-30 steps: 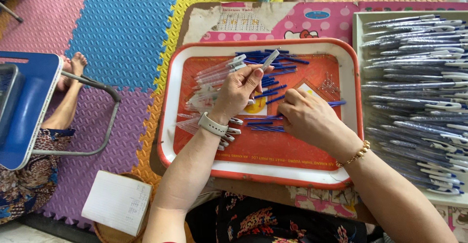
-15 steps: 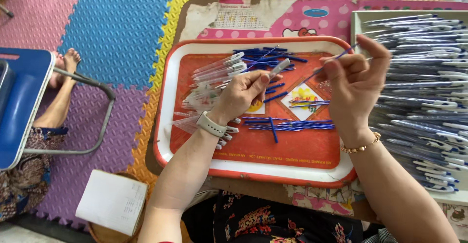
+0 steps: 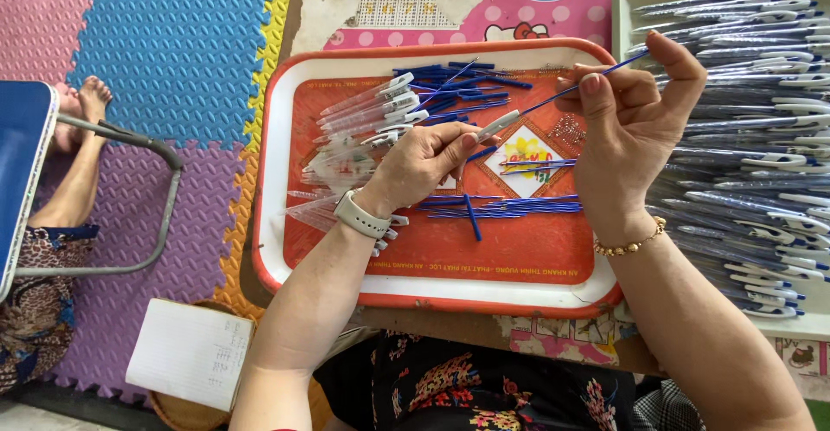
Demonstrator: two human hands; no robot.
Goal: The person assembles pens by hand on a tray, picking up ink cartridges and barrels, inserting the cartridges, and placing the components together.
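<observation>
Blue ink refill (image 3: 575, 88), thin and straight, is now pinched between thumb and fingertips of the right hand (image 3: 631, 128), lifted above the far right part of the orange tray (image 3: 484, 258). A second ago that hand lay low over the loose refills in the middle of the tray; half a second ago it had risen toward the right, and now it has turned so the refill slants down and left, its near tip touching or just at the open end of the clear pen barrel (image 3: 497, 125). The left hand (image 3: 424, 163) has hardly moved: it stays closed on that barrel, thumb and forefinger gripping it, with a bundle of more clear barrels (image 3: 372, 111) fanned out behind it to the left. Judging from this, one refill has been picked from the pile and is being lined up with the barrel; whether the tip is already inside cannot be told.

Loose blue refills (image 3: 510, 209) lie in a row on the tray just near of the hands, and another scatter (image 3: 458, 85) lies at the far side. To the right, a pale tray (image 3: 627, 16) holds many finished pens (image 3: 752, 137). A white notepad (image 3: 190, 353) rests on the foam mat at the near left.
</observation>
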